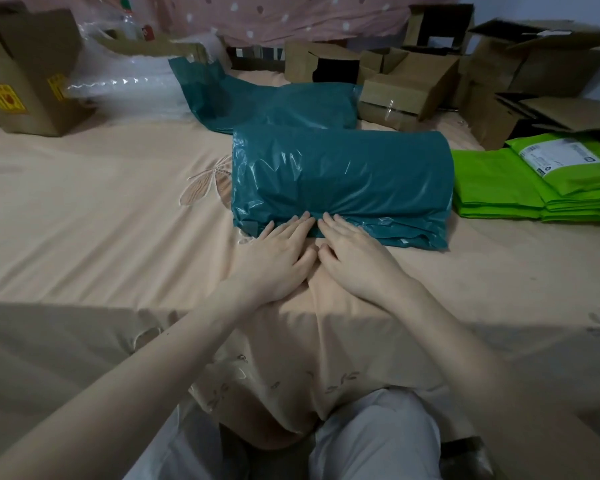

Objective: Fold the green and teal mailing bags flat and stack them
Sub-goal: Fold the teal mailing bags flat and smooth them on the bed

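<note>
A glossy teal plastic mailing bag [340,178], folded over into a puffy, rounded bundle, lies on the peach bedsheet with its embroidered dragonfly pattern [101,209], and everything else can be placed from it. At the bundle's near edge the person's left hand [278,258] and right hand [354,254] lie flat side by side, palms down, fingers straight and close together, the fingertips pressing onto the bag's lower fold while the heels of both hands rest on the sheet; neither hand grips anything. Just behind the bundle lies a second teal plastic bag [267,102], looser and more spread out, its far corner reaching toward a heap of clear bubble wrap [129,81]. Just to the right of the bundle sits a flat stack of bright green mailing bags [499,188], and on the stack's far right part lies a green bag bearing a white printed shipping label [555,157]. Behind and to the right of the bundle stand several open brown cardboard boxes [409,84]. Well to the left of it stands 1 large brown cardboard box with yellow stickers [25,74]. A pink spotted fabric [274,15] hangs along the back. Nearest the viewer, the person's pale trousers [371,438] show.
</note>
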A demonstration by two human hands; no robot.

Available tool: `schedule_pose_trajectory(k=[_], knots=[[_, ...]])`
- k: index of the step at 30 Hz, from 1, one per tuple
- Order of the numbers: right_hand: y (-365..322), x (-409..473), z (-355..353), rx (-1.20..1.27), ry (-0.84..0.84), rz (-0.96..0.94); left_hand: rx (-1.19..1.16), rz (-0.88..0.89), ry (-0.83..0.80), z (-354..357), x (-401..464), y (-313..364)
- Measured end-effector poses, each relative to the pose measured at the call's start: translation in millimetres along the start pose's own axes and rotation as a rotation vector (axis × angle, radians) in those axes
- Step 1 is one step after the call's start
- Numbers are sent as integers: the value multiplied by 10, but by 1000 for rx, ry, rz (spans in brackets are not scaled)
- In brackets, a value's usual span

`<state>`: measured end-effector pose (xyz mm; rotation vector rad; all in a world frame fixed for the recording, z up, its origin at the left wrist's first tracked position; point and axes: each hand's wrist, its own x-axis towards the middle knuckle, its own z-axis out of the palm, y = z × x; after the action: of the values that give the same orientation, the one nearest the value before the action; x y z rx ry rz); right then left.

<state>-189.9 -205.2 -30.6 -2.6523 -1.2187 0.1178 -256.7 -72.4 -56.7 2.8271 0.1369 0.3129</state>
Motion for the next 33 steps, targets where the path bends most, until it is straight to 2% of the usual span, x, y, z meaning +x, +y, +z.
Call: schedule_pose_trajectory(k=[3, 6, 11, 16, 27, 33], knots=[[-56, -7, -15, 7, 73, 18, 53, 16, 74, -41, -25, -52], [-181, 8, -33, -19, 162, -42, 105, 30, 200, -133, -89, -160], [-491, 168, -25, 16, 145, -185, 165, -12, 267, -338, -219, -477], [-726, 357, 60, 31, 121, -199, 256, -111, 231, -406, -288, -706], [-863, 640, 84, 45, 129, -147, 313, -182, 159, -466, -54, -836], [-798, 766, 213, -19, -41, -92, 314, -149, 34, -359, 4, -982]])
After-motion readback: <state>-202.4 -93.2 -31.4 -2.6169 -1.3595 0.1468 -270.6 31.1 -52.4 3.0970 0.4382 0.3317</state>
